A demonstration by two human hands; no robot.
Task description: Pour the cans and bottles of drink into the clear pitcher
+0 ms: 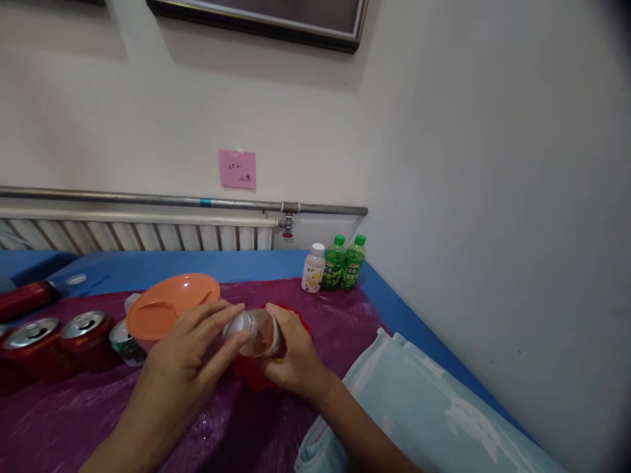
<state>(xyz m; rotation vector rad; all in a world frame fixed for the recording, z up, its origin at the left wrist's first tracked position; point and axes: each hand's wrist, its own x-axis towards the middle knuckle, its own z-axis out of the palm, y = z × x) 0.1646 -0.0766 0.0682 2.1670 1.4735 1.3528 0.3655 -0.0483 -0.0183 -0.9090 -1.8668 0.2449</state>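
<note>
I read the grip as two-handed: my right hand (pixel 296 351) is wrapped round the body of a clear bottle (pixel 265 333), and my left hand (pixel 185 358) has thumb and fingers closed about its white cap (pixel 239 325). This division presumably steadies the body while leaving the cap to the fingertips. The clear bottle is tilted, cap to the left, over a red dish (pixel 254 380); I cannot tell whether they touch. A folded pale blue cloth (pixel 419 394) lies by the right forearm. A purple sheet (pixel 345 328) covers part of the blue table (pixel 148 263), probably as protection. To the left are upright cans (pixel 89 348) and an orange dish (pixel 152 318). Farther, a white-capped bottle (pixel 313 269) and two green bottles (pixel 335 266) stand together, seemingly grouped outside the working area. Behind is a radiator (pixel 172 235).
</note>
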